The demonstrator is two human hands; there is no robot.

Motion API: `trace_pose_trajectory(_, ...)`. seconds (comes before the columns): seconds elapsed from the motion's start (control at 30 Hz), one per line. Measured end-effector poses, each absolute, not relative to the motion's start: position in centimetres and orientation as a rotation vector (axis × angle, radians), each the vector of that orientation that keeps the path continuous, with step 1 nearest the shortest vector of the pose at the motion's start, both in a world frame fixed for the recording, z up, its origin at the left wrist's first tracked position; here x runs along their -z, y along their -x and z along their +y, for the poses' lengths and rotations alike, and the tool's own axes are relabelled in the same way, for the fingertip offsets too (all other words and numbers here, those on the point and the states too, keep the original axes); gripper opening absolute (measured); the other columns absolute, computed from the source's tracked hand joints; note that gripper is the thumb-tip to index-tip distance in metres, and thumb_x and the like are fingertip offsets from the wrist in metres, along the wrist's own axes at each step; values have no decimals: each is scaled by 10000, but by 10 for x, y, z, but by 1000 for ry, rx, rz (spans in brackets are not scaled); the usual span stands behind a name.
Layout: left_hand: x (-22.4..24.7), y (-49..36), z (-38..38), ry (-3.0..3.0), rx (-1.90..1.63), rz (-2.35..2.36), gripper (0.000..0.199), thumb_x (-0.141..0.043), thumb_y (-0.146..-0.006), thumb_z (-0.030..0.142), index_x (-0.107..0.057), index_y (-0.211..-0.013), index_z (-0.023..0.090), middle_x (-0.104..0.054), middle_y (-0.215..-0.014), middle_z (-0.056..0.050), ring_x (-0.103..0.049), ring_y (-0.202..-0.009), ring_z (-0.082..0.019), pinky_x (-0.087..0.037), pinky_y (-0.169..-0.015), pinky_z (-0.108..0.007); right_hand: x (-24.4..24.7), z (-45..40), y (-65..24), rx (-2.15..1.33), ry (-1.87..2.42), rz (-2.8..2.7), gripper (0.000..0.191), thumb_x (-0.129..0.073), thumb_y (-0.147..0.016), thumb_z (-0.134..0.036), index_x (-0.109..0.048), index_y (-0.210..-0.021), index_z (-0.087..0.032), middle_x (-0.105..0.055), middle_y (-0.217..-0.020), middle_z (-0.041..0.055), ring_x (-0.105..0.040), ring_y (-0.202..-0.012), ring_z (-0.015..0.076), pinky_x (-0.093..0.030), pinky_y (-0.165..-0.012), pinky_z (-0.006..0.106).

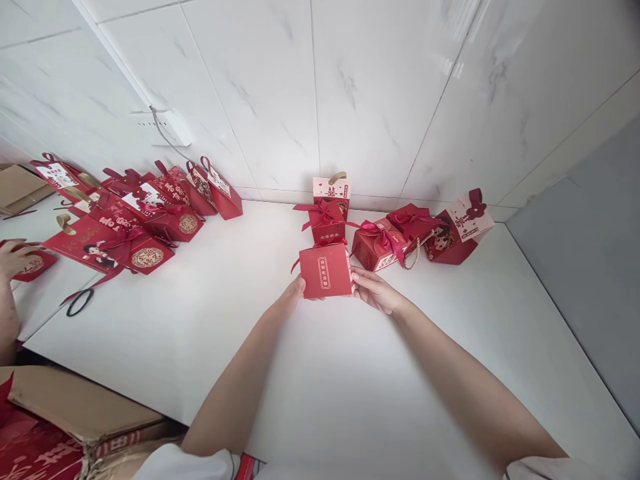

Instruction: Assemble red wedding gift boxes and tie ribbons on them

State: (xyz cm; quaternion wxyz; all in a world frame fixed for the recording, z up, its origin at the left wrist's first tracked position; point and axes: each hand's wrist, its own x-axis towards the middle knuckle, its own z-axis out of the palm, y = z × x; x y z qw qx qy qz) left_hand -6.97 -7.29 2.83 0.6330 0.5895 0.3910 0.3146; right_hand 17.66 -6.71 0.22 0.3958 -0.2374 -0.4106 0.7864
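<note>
Between my two hands is a red box (pixel 327 272) with gold lettering in a small frame on the face toward me. My left hand (pixel 293 297) grips its left side, and my right hand (pixel 374 291) grips its right edge with the fingers. Directly behind it stands a red box with a ribbon bow (pixel 326 220), with a pink-topped box (pixel 333 189) farther back. To the right are a red box with a magenta ribbon (pixel 377 245), another bowed red box (pixel 413 219) and a box with a pink flap and dark red flower (pixel 463 227).
Several red gift boxes (pixel 145 250) crowd the table's (pixel 200 320) left side near a black ring (pixel 80 303). Another person's hand (pixel 13 259) touches a red box at the far left. An open cardboard carton (pixel 85 400) sits at lower left. A tiled wall (pixel 270 87) rises behind.
</note>
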Motion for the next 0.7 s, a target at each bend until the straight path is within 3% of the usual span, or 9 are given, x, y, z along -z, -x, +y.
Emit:
trace_pose_trajectory(0.1,-30,72,-72,-1385,-698,808,811,-534,-765,736,-414,-1394,237,-512,-1392,-159,-581,-1150,-312,-499,-819,-366,-1,-67,-176,-1995,630,-1002,350,-580,-918,-405,-615,-1226,-242,-709,-1066,50,-674,-888,156,-528,-891,343)
trace_pose_trajectory(0.2,-26,70,-70,-1358,-730,854,779,-554,-763,720,-431,-1357,231,-485,-1407,-164,-559,-1171,-321,-497,-802,-364,-3,-68,-176,-1985,624,-1001,354,-572,-919,-418,-607,-1234,-262,-703,-1061,42,-670,-881,156,-528,-903,354)
trace_pose_trajectory(0.4,-20,65,-68,-1292,-798,1003,775,-549,-736,746,-476,-1279,198,-580,-1256,-170,-619,-1042,-300,-516,-780,-407,-5,-71,-179,-1939,495,-1105,665,-709,-801,-435,-434,-1393,-307,-513,-1410,84,-550,-1227,237,-479,-1008,444)
trace_pose_trajectory(0.5,-23,65,-69,-1306,-809,1010,747,-544,-769,711,-473,-1310,200,-595,-1232,-165,-619,-1033,-285,-522,-779,-392,-6,-72,-179,-1915,488,-1126,820,-767,-739,-416,-353,-1442,-338,-410,-1496,90,-483,-1302,259,-460,-1028,468)
trace_pose_trajectory(0.7,-24,70,-67,-1390,-819,892,749,-668,-769,520,-422,-1431,271,-467,-1416,-132,-591,-1052,-260,-519,-763,-337,-13,-74,-178,-1893,551,-1128,788,-736,-777,-320,-327,-1450,-346,-419,-1491,89,-473,-1316,251,-420,-1069,483)
